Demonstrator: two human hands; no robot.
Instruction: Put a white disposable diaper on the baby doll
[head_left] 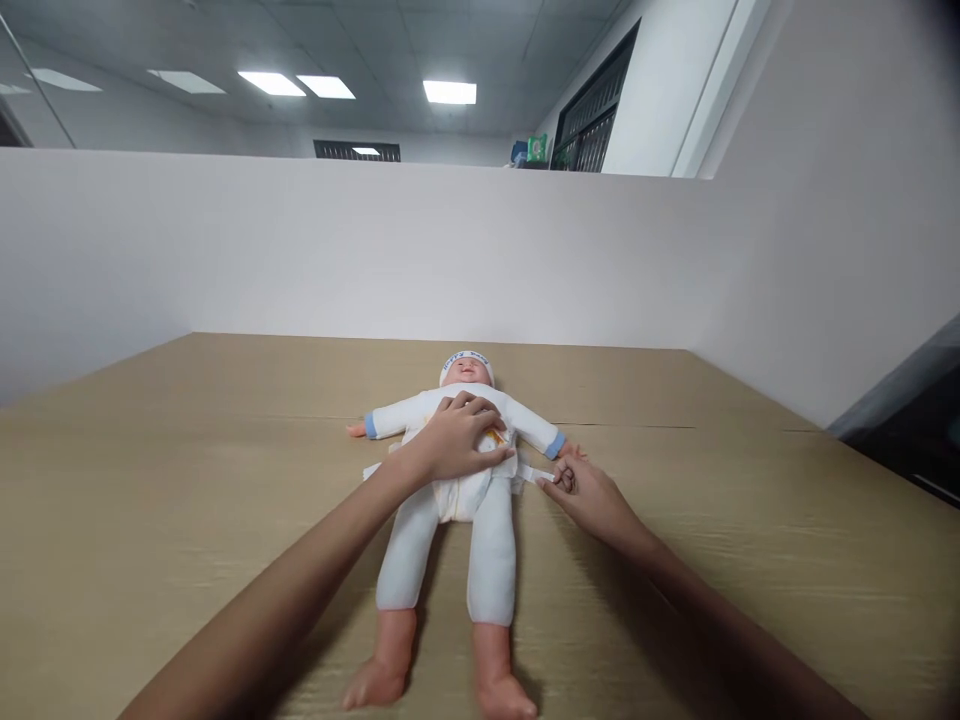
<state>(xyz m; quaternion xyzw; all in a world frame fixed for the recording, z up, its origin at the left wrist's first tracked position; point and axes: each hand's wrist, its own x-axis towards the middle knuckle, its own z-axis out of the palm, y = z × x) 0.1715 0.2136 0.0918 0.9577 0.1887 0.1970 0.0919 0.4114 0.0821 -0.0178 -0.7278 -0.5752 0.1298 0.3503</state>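
Note:
A baby doll (491, 560) in a white outfit with blue cuffs and a white lettered cap lies on its back, feet toward me. Around its hips is a white diaper (459, 500). My left hand (466, 437) rests on the doll's belly over the diaper's front, fingers spread. Beside the doll's hip, at the right, my right hand (581, 490) pinches the end of a white diaper tab (534, 472), which is stretched out sideways. Another white tab (370, 471) sticks out on the left side, partly hidden by my left forearm.
The doll lies on a wood-coloured table (247, 480) with thin seams across it. A white partition (450, 250) rises behind the table and a white wall (817, 230) stands on the right. Something dark (915, 420) is at the right edge.

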